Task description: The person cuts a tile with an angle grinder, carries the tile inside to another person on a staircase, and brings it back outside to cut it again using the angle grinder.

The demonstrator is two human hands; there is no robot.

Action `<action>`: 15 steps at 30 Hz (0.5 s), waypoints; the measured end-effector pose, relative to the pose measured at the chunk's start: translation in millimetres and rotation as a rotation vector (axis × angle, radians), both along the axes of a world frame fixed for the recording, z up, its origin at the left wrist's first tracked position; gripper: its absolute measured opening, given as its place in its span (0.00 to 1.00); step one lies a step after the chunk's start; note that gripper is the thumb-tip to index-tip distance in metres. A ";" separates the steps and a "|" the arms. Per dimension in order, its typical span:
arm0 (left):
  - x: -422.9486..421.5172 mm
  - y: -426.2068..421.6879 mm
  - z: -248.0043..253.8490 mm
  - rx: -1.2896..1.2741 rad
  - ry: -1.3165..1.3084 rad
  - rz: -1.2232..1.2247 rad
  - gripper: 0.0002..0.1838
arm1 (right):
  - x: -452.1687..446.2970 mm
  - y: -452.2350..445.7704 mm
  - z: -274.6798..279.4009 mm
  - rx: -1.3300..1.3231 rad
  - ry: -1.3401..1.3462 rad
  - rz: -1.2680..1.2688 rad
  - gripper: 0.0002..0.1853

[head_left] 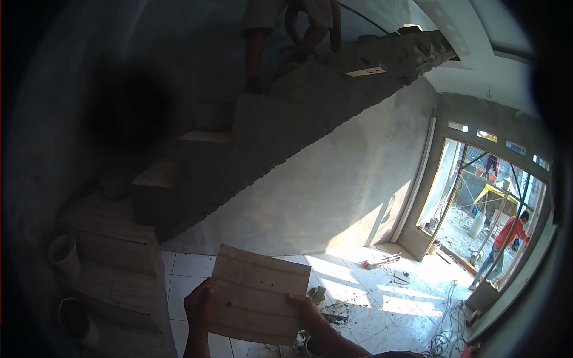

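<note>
A flat, beige-brown tile (pixel 256 295) with faint parallel bands and a few dark specks is held up in front of me, slightly tilted. My left hand (pixel 199 305) grips its left edge, thumb on the near face. On the right edge, my right hand (pixel 305 311) is closed the same way, thumb on the face. The fingers behind the tile are hidden. To the left rises a concrete staircase (pixel 191 188), its lower steps in deep shade.
Buckets (pixel 64 255) stand on the lower left steps. Higher up, a person (pixel 286 36) crouches on the stairs. White floor tiles (pixel 358 298) carry debris, a red tool (pixel 382 261) and tangled cable (pixel 447 328). Outside the doorway is a person in a red top (pixel 511 231).
</note>
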State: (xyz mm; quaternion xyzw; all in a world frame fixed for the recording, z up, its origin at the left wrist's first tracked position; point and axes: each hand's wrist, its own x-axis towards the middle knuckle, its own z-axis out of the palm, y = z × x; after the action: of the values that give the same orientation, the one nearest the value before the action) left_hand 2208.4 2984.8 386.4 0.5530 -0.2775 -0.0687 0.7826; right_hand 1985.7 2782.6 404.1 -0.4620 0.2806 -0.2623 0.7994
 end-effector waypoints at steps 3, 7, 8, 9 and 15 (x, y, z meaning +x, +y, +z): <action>4.0 -3.1 -6.9 -0.021 0.004 -0.007 0.25 | -0.8 3.9 6.7 0.001 0.015 0.004 0.30; 2.2 -1.8 -2.9 -0.020 0.011 -0.017 0.25 | 0.9 1.9 3.4 0.012 0.023 0.010 0.29; 1.4 -1.7 -1.4 -0.020 0.008 -0.013 0.25 | 1.3 2.7 4.6 0.012 0.023 0.010 0.29; 0.7 -1.3 0.0 -0.020 0.005 -0.009 0.25 | 1.6 4.6 6.9 0.009 0.043 -0.005 0.29; -1.3 0.6 7.2 0.019 -0.017 0.011 0.24 | 2.5 6.1 8.2 0.020 0.028 -0.001 0.29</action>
State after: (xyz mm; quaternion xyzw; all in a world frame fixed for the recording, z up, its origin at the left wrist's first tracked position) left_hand 2207.1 2985.4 393.6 0.5624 -0.2804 -0.0621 0.7754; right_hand 1988.2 2788.7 412.3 -0.4578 0.2946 -0.2532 0.7997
